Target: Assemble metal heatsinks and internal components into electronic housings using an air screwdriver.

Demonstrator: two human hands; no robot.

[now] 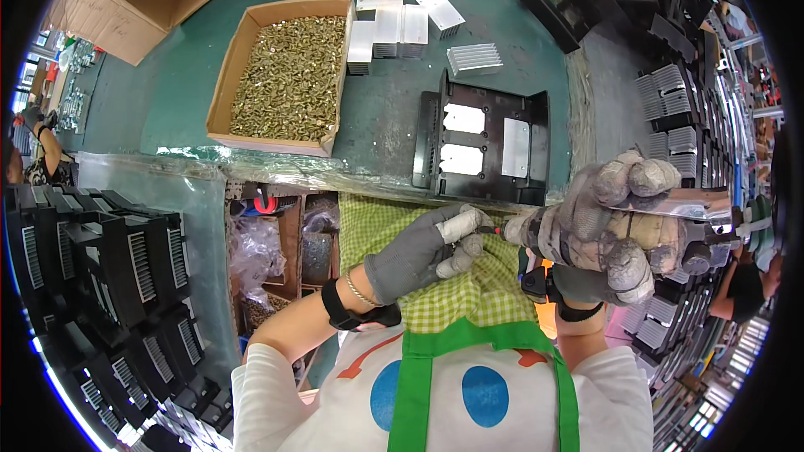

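Observation:
My right hand (pixel 615 192), in a grey glove with tape-wrapped fingers, is closed around a worn power screwdriver (pixel 651 234). The tool lies sideways, its thin tip pointing left. My left hand (pixel 414 251), gloved the same way, brings its thumb and fingers together at that tip. Whatever they pinch there is too small to make out. Just beyond both hands, a black metal housing (pixel 492 163) with several silver plates inside rests at the bench's near edge. Neither hand touches it.
A cardboard box (pixel 216 105) of small brass-coloured screws stands on the green bench (pixel 167 109). Silver heat sinks (pixel 387 29) lie beside it. Black housings are stacked left (pixel 117 259) and right (pixel 557 8). Bins of bagged parts (pixel 255 247) sit under the bench edge.

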